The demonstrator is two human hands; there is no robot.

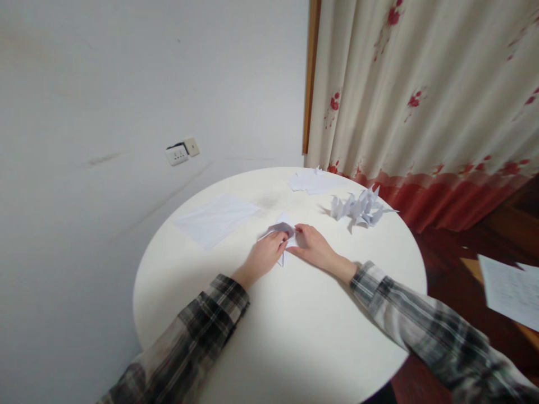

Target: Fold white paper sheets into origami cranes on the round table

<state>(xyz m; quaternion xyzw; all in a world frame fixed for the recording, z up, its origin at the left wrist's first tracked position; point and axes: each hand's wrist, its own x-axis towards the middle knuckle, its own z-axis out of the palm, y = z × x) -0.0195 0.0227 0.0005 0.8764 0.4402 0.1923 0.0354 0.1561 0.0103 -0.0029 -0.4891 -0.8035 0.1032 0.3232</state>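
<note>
A small folded piece of white paper lies near the middle of the round white table. My left hand has its fingers curled on the paper's left side. My right hand presses down on the paper's right edge with its fingertips together. Both arms wear plaid sleeves.
A stack of white sheets lies at the left of the table. Several folded paper cranes stand at the far right, with more paper pieces behind them. A flowered curtain hangs at the right, a wall socket at the left. Printed paper lies at the right edge.
</note>
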